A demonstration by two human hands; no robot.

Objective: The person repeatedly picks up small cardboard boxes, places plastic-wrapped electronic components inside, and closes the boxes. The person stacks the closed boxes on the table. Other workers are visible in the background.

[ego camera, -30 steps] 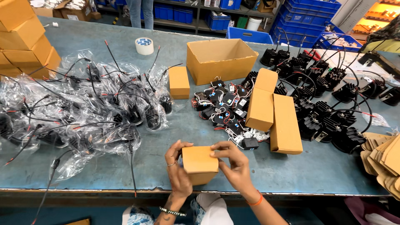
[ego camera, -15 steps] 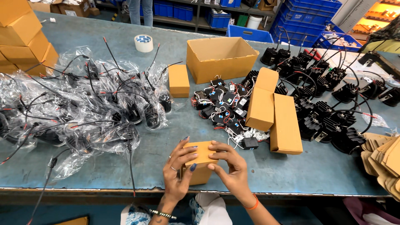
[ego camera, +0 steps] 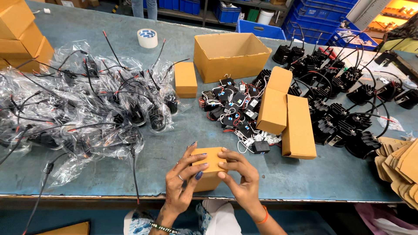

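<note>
A small brown cardboard box sits at the near edge of the blue-grey table, gripped from both sides. My left hand wraps its left side, fingers over the top. My right hand presses on its right side and top. Just beyond lies a heap of small black modules with red and white wires.
Bagged black lamps with cables cover the left. An open carton stands at the back, a small closed box beside it, two long boxes to the right, black finned lamps, flat cardboard blanks, a tape roll, stacked boxes.
Both hands have shifted over the small box, pressing its top down. The box has stayed at the table's near edge.
</note>
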